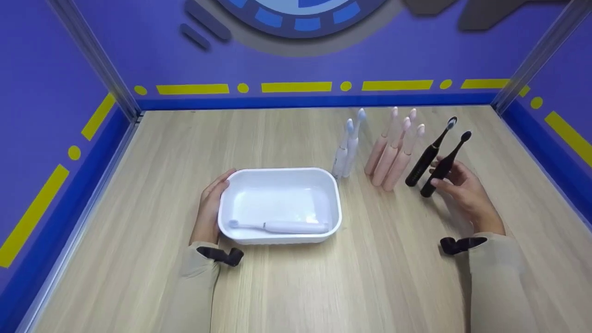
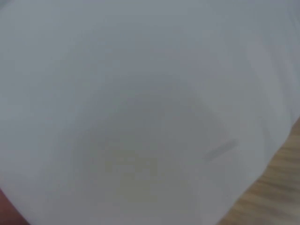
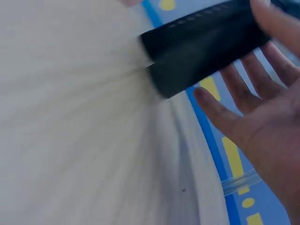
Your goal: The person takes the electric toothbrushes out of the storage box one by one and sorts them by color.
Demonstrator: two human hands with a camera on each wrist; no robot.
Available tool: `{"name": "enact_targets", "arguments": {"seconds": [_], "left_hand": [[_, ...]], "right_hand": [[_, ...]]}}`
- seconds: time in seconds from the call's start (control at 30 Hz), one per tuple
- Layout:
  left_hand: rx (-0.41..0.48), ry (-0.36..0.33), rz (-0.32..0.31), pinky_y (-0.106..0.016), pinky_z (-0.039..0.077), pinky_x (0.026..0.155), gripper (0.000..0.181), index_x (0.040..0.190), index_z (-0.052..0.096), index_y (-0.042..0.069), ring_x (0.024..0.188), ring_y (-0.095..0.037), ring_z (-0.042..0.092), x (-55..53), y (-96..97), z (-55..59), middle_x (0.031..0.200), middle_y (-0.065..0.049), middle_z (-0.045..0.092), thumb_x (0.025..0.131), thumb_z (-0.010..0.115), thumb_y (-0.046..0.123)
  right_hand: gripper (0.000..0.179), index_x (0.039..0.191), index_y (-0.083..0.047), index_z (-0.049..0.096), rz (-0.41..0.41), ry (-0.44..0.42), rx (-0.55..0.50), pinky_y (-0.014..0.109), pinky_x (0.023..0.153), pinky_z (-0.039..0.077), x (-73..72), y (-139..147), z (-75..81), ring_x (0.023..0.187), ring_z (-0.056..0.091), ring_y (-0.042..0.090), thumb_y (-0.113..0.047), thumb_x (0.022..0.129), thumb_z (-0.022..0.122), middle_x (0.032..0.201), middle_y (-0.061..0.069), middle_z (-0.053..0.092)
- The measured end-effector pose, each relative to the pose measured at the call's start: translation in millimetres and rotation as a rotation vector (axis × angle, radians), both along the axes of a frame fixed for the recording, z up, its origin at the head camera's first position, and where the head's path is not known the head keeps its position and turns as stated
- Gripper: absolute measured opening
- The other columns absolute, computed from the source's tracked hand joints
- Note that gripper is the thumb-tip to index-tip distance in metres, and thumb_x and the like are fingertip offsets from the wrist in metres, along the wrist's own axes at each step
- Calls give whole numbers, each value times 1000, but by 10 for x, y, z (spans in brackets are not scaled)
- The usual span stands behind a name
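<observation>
My left hand (image 1: 212,203) holds the left side of a white plastic tray (image 1: 280,172), its fingers at the far-left corner. The tray's pale outer wall (image 2: 154,117) fills the left wrist view. Inside the tray lies a white electric toothbrush (image 1: 296,227), head to the left. My right hand (image 1: 469,196) grips the nearer black electric toothbrush (image 1: 445,166), with the thumb in front and fingertips behind the handle. This brush leans with its head up and right. Close beside it stands another black toothbrush (image 1: 423,162); both dark handles show blurred in the right wrist view.
Several pink electric toothbrushes (image 1: 387,162) stand upright in a cluster left of the black ones. Two white toothbrushes (image 1: 340,159) stand by the tray's far-right corner. The wood-grain table (image 1: 360,277) is bounded by blue panels (image 1: 296,64) at the back and sides.
</observation>
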State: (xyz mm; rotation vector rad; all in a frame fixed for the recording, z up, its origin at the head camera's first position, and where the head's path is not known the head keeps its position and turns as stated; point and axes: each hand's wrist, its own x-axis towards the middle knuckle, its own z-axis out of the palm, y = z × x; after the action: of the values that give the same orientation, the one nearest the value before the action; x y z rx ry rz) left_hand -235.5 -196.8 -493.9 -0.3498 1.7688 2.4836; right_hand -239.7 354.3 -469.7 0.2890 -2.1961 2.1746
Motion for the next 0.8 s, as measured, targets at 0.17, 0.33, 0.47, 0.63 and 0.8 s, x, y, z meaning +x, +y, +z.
{"name": "enact_targets", "arguments": {"seconds": [0.17,0.33,0.47,0.63,0.8], "left_hand": [[18,-12,0,-29,34,114,40,140,50,11,136,-17,43,5,3,3,149,-3,44,101,39,16],[3,-16,-1,-28,33,114,40,140,50,12,137,-16,42,2,4,11,150,-1,43,102,39,17],[-11,-11,2,-28,35,114,40,139,51,13,136,-15,43,0,-4,6,149,0,45,101,39,18],[-3,-14,1,-28,36,113,40,138,52,12,135,-15,44,3,-11,0,147,-1,46,101,40,18],[-14,-21,-5,-29,35,113,40,139,52,14,135,-15,44,4,-11,-4,148,-1,46,102,39,19]], "right_hand": [[37,125,-6,57,-52,-33,39,11,86,50,-14,-9,-14,102,64,4,-1,88,64,114,-4,66],[33,118,-6,61,-69,-17,-20,14,83,53,-25,-9,-18,97,67,6,4,86,65,106,-4,69],[34,113,-11,64,-84,0,-41,14,81,54,-31,-19,-32,95,67,7,7,85,65,103,-2,69],[34,114,-12,63,-118,1,15,12,81,52,-36,-36,-41,95,66,4,4,84,67,105,-4,68],[33,114,-9,62,-174,-20,98,8,80,50,-49,-55,-39,94,63,0,-3,83,72,103,-9,66]]}}
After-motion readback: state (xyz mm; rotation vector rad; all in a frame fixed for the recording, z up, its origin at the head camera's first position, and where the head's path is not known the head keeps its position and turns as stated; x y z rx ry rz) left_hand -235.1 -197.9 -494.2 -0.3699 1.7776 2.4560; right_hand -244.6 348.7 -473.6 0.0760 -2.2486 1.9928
